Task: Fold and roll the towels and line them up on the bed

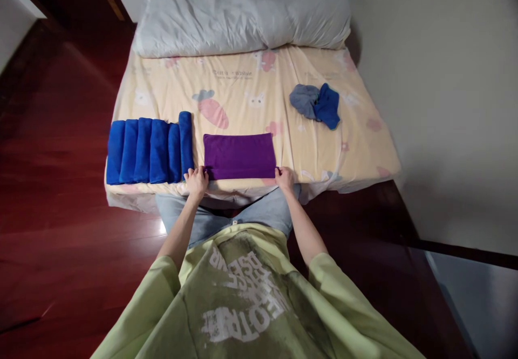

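Along the near edge of the bed [356, 148], left to right: blue cloth rolls [158, 151] side by side; left hand [197, 180] pinching one near corner of purple cloth [239, 156] (flat, rectangular); right hand [284, 178] pinching the other; farther back, grey-and-blue bundle [328, 106].

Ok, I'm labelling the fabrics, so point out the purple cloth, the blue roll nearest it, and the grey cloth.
Purple cloth [239, 156], head view: middle of its upper face.
Blue roll [185, 141], head view: middle of its length.
Grey cloth [304, 101], head view: its crumpled top.
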